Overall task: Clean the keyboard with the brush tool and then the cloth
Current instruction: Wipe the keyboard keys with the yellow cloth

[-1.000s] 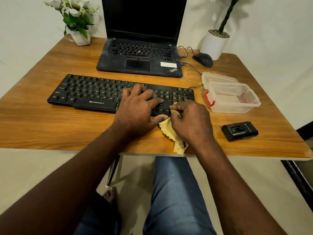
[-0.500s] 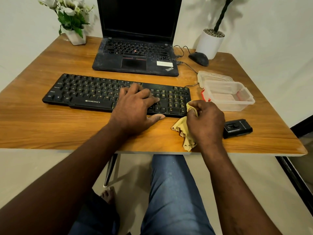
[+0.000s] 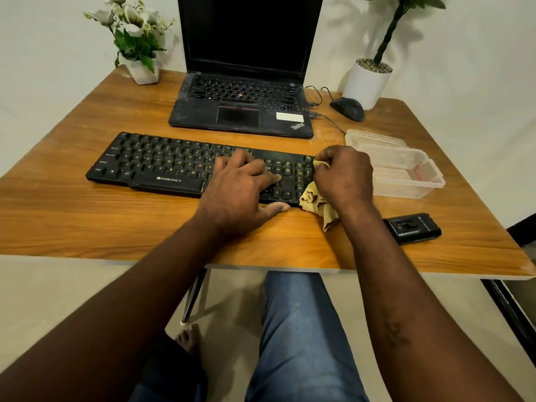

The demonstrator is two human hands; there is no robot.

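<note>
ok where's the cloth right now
In the head view, the cloth is gripped in the right hand at the right end of the keyboard, beside the clear box.

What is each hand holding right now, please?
Left hand: open, fingers flat on the black plastic keyboard.
Right hand: closed on the crumpled yellow cloth.
</note>
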